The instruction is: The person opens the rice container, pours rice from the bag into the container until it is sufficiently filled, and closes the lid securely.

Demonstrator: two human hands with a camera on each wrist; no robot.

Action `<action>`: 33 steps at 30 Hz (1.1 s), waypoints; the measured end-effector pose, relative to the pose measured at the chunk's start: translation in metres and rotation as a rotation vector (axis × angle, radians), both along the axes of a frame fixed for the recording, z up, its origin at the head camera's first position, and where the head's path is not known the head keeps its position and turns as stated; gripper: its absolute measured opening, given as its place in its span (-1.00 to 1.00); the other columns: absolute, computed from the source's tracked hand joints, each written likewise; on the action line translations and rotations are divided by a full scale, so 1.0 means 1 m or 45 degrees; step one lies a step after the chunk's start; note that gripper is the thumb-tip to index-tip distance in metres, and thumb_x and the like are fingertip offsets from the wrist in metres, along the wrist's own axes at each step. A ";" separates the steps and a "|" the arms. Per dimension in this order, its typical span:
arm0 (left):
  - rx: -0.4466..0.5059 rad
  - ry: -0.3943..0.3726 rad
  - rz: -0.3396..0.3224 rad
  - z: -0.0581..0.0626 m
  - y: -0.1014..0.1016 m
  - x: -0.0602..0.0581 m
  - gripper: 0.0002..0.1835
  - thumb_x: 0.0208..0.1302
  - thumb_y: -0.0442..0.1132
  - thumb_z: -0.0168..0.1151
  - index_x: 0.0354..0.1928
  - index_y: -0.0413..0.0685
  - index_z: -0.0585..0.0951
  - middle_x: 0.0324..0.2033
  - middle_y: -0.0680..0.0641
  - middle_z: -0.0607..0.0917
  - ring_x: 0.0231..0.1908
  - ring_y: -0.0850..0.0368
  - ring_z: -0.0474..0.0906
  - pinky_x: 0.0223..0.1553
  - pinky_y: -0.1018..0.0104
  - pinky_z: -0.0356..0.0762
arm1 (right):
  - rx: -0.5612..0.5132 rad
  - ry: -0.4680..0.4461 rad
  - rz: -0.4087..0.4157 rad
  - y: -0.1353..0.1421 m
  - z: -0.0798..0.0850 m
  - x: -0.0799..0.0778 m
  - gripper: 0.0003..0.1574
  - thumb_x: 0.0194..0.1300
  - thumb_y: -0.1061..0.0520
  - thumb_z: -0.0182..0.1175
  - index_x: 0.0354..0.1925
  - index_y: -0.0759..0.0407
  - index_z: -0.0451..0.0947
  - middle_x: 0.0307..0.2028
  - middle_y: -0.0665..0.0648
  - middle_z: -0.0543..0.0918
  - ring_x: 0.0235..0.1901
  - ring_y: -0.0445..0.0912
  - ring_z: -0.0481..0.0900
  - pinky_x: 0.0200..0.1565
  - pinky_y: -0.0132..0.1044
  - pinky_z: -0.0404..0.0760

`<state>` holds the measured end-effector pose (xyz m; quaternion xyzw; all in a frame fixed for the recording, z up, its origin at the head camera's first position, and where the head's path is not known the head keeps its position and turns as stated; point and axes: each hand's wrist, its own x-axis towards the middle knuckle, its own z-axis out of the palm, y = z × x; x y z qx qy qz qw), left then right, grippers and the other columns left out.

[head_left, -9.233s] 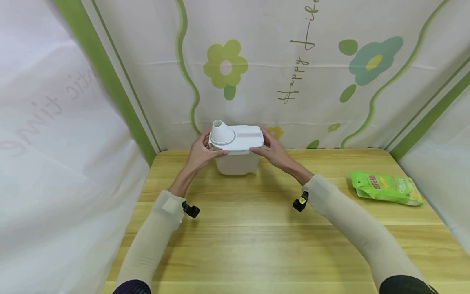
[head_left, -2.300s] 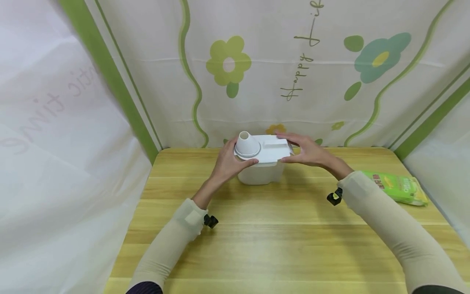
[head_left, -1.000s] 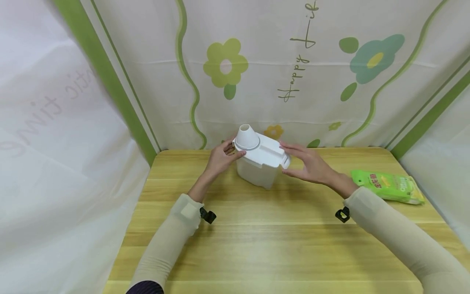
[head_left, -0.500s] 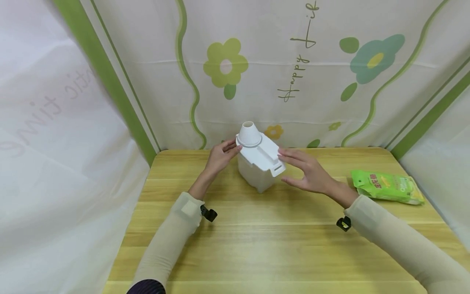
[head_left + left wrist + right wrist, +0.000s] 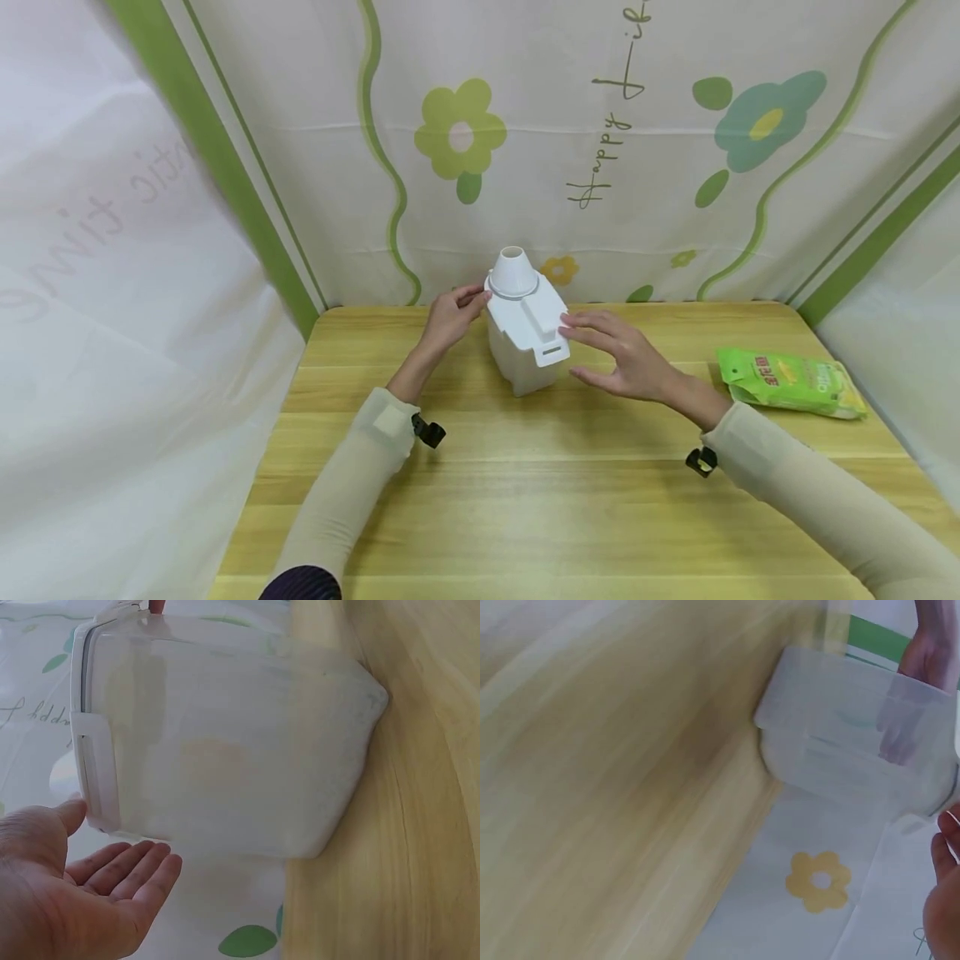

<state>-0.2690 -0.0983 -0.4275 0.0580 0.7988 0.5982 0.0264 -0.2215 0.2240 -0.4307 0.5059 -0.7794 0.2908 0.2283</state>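
A translucent plastic storage container (image 5: 517,357) stands on the wooden table, its narrow end toward me. On top is a white lid (image 5: 517,319) with a slotted tab at the near end and a hollow white cone (image 5: 513,273) at the far end. My left hand (image 5: 450,318) is at the far left corner, thumb at the lid's edge; the left wrist view shows its fingers (image 5: 127,870) extended below the container wall (image 5: 225,750). With its index and middle fingertips my right hand (image 5: 622,358) touches the lid's right edge, thumb held apart from the container.
A green and yellow packet (image 5: 791,383) lies on the right side of the wooden table (image 5: 495,500). Behind the table's back edge hangs a white curtain (image 5: 525,192) with printed flowers, and similar cloth closes both sides.
The container has turned clockwise, its tabbed end swinging from the right toward me. It stands further right than at first. My right hand's thumb has come away from the lid.
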 end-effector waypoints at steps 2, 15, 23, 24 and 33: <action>-0.060 0.030 0.008 0.003 0.000 0.000 -0.35 0.54 0.12 0.27 0.46 -0.15 0.53 0.34 -0.21 0.63 0.34 -0.12 0.57 0.32 0.02 0.57 | 0.034 -0.033 0.003 0.002 0.004 -0.003 -0.27 0.50 -0.19 0.31 0.34 0.31 0.59 0.32 0.36 0.60 0.30 0.25 0.55 0.48 -0.33 0.30; -0.567 0.282 -0.249 0.027 0.016 0.031 0.21 0.31 0.31 0.40 0.72 -0.09 -0.06 0.69 -0.17 0.03 0.64 -0.15 0.02 0.57 -0.18 0.14 | 0.273 -0.365 -0.069 0.007 0.034 -0.037 -0.07 0.34 0.13 0.48 0.55 0.30 0.33 0.57 0.32 0.32 0.57 0.29 0.21 0.51 0.30 0.21; -0.687 0.179 -0.280 0.028 0.020 0.040 0.31 0.32 0.45 0.27 0.72 -0.11 -0.24 0.71 -0.09 -0.29 0.67 -0.16 -0.17 0.58 -0.24 0.07 | 0.353 -0.456 -0.082 0.004 0.033 -0.043 -0.15 0.43 0.06 0.41 0.56 0.20 0.36 0.59 0.18 0.31 0.57 0.20 0.25 0.46 0.31 0.29; -0.685 0.178 -0.281 0.028 0.020 0.039 0.31 0.32 0.45 0.27 0.72 -0.12 -0.24 0.71 -0.09 -0.29 0.67 -0.17 -0.16 0.58 -0.23 0.08 | 0.359 -0.458 -0.082 0.003 0.032 -0.042 -0.16 0.44 0.05 0.40 0.55 0.19 0.37 0.59 0.18 0.31 0.57 0.19 0.26 0.46 0.31 0.30; -0.658 0.167 -0.361 0.027 0.013 0.032 0.30 0.32 0.41 0.29 0.72 -0.04 -0.28 0.71 -0.07 -0.31 0.67 -0.17 -0.17 0.57 -0.24 0.07 | 0.311 -0.345 -0.103 -0.002 0.027 -0.037 -0.18 0.36 0.07 0.46 0.48 0.25 0.46 0.54 0.24 0.40 0.51 0.23 0.35 0.45 0.26 0.35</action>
